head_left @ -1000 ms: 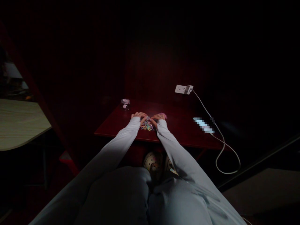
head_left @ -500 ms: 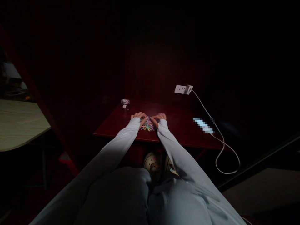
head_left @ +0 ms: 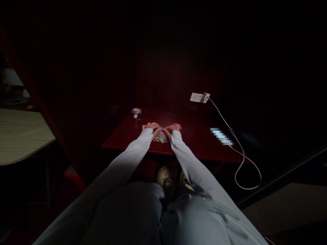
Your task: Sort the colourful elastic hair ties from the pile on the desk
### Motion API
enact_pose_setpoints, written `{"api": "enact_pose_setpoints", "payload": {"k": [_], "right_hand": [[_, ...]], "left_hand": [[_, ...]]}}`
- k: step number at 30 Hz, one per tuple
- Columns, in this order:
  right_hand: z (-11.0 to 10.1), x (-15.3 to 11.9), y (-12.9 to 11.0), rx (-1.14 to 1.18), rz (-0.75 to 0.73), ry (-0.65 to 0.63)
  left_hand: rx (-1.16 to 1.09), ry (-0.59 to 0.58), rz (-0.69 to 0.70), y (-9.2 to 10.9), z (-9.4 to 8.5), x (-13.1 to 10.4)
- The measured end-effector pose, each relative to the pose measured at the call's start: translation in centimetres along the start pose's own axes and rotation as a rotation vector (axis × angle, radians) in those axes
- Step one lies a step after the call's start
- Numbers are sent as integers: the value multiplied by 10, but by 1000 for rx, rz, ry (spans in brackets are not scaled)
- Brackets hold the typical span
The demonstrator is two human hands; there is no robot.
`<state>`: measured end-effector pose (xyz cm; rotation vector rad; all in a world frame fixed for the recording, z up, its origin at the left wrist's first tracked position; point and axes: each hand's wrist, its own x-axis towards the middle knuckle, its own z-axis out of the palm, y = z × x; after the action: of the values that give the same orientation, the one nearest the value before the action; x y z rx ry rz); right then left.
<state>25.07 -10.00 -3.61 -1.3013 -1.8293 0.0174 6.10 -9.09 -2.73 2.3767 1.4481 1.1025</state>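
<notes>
A pile of small multicoloured loops lies near the front edge of a dark red table. My left hand is over the pile's left side, its fingers bent and closed on something too small to make out. From the right, my right hand meets it above the pile, thumb and finger pinched on something I cannot make out. The fingertips of both hands nearly touch. Just behind my right hand sits a small pink heap, partly hidden by it.
A small clear jar stands at the table's back left. A blurred-out phone-like object lies at the right, with a white cable running to a wall socket. Another, pale table is at the far left.
My right hand has shifted slightly left, showing more of the pink heap. My left hand has barely moved.
</notes>
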Motion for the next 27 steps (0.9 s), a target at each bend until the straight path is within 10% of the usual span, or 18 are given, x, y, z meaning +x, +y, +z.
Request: {"api": "enact_pose_setpoints", "payload": {"k": [27], "right_hand": [[-3, -2, -14, -182, -26, -101]], "left_hand": [[-28, 41, -28, -1, 4, 0]]}}
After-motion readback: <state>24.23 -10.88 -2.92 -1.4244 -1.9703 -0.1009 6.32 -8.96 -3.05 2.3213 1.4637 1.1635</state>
